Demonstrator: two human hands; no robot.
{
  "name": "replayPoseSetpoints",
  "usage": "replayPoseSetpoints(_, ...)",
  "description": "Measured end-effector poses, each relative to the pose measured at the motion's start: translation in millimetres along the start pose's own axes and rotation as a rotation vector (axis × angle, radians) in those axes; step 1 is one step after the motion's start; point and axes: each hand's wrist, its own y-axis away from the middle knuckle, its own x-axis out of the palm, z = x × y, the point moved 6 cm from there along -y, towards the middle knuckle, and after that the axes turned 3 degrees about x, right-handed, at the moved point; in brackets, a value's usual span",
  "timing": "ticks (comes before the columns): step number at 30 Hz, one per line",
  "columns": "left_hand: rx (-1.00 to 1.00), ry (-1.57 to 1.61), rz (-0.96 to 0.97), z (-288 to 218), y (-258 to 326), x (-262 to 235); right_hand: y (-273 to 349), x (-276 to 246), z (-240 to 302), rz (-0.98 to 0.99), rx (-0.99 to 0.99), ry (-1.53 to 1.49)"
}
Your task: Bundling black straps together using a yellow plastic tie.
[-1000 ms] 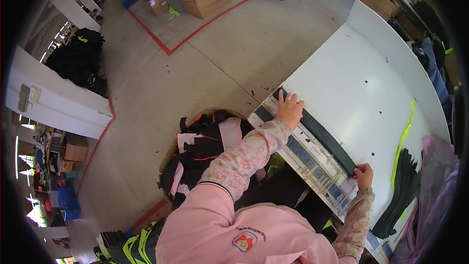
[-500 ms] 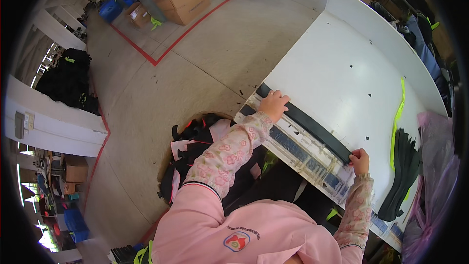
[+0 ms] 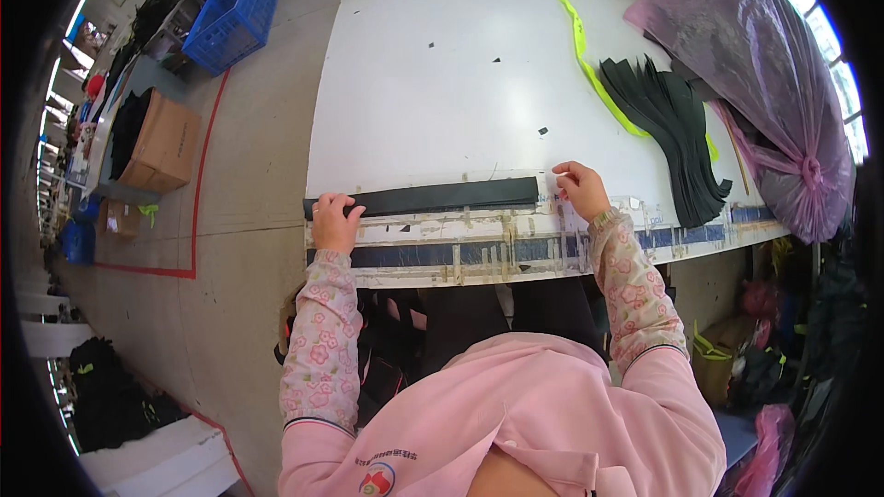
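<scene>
1. Black fabric strip (image 3: 433, 196) lies flat along the near edge of the white worktop (image 3: 442, 83).
2. Left hand (image 3: 333, 221) presses its left end; right hand (image 3: 580, 189) pinches near its right end.
3. Fanned black strips (image 3: 672, 120) lie well right.

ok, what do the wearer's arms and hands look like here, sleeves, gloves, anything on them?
Both hands are bare: no gloves, and no rings or watch that I can make out on the left hand or the right hand. Each forearm wears a pink sleeve cover with a floral print, with a dark band at its upper hem. Above them is a plain pink top.
</scene>
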Motion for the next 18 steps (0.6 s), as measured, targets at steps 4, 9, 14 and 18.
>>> replayPoseSetpoints(4, -0.049, -0.037, 0.055, 3, 4, -2, 68, 24, 52, -0.094, -0.509, 0.555)
replayPoseSetpoints(9, -0.011, -0.042, 0.07, 1, 0, 0, 85, 38, 33, -0.135, -0.62, 0.832)
replayPoseSetpoints(14, -0.009, -0.063, 0.062, 3, -1, -1, 76, -32, 15, -0.292, -0.324, 0.44)
replayPoseSetpoints(18, 0.024, -0.062, 0.025, 0, -2, 2, 73, -127, -27, -0.667, -0.165, 0.734)
